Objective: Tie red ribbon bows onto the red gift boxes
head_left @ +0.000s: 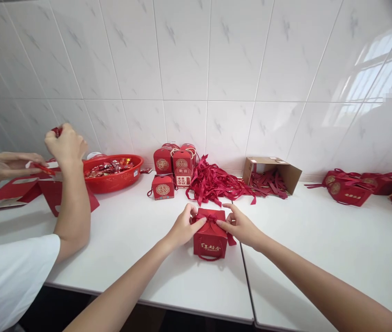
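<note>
A red gift box (210,244) with gold lettering stands upright on the white table in front of me. Across its top lies a dark red ribbon (211,218) tied in a bow, and a rope handle hangs down its front. My left hand (186,225) is closed at the bow's left side, its thumb on the ribbon. From the right, my right hand (240,226) grips the bow with its thumb near the knot and its index finger raised behind. A ribbon end hangs by the box's right side. The fingertips are partly hidden behind the ribbon.
Behind the box lie a heap of red ribbons (213,180), stacked small red boxes (164,188) and a tipped cardboard box (292,177) of ribbons. Several tied boxes (349,190) stand right. At left, another person's hands (66,145) hold red items near a red basket (113,181) of sweets.
</note>
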Tool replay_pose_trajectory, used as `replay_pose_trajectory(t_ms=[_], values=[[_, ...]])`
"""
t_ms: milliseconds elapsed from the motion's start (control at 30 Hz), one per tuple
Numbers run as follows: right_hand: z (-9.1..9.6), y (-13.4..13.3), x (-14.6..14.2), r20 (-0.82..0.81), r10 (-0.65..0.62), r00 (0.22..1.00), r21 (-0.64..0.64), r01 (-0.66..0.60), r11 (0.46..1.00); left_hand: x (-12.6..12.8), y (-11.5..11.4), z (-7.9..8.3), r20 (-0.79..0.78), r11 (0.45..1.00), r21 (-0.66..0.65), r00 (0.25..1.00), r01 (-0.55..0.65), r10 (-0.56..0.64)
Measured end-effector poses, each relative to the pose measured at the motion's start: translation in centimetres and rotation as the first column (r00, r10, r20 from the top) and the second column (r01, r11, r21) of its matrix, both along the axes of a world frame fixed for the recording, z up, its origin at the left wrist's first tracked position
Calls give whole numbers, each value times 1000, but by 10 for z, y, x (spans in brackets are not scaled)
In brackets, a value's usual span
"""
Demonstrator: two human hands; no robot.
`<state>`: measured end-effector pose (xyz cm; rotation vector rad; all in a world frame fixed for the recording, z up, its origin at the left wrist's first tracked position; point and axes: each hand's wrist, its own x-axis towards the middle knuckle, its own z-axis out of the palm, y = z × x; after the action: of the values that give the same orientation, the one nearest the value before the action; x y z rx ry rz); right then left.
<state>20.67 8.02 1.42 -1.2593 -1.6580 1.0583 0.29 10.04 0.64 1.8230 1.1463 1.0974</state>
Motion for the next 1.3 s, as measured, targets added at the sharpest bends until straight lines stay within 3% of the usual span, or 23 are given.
replay_pose_trajectory(t_ms=[100,267,333,433,500,567,667,733,800,900,933,1000,1067,1133,1300], values=[[5,0,8,-135,27,990,-123,-44,991,-10,4,0,-88,1000,-16,996,-4,2],[13,-1,34,-163,173,971,-101,-191,976,-37,10,13,-212,996,-60,976,-71,57],[13,-3,40,-162,217,963,-130,-239,962,-44,11,20,-252,987,-146,968,-60,22],[16,-6,43,-75,180,981,-98,-187,978,-48,11,32,-324,951,-310,939,7,-113],[21,-8,44,56,186,981,3,-187,982,-48,11,40,-345,898,-432,904,87,-254],[25,-10,44,260,194,946,123,-231,965,-46,11,47,-286,807,-548,857,222,-430],[26,-11,39,541,-1,841,302,-193,933,-40,8,54,-90,667,-605,794,436,-601],[22,-11,32,593,-222,774,448,-88,889,-32,2,57,-9,680,-558,817,475,-577],[18,-11,25,549,-377,746,585,-21,811,-23,-8,59,-2,772,-485,883,411,-470],[16,-12,14,387,-377,842,690,7,724,-6,-23,57,-41,927,-276,960,254,-276],[16,-12,10,322,-326,889,683,20,731,0,-28,55,-58,962,-183,974,203,-217],[18,-11,3,204,-200,958,595,42,803,9,-34,48,-105,993,-19,987,119,-121],[21,-11,-4,128,-103,986,439,37,898,16,-38,39,-187,993,107,982,52,-31],[23,-11,-10,100,-57,993,284,27,958,20,-40,31,-272,977,213,961,5,54],[27,-12,-18,30,-6,1000,31,5,1000,20,-42,20,-423,937,350,893,4,154]])
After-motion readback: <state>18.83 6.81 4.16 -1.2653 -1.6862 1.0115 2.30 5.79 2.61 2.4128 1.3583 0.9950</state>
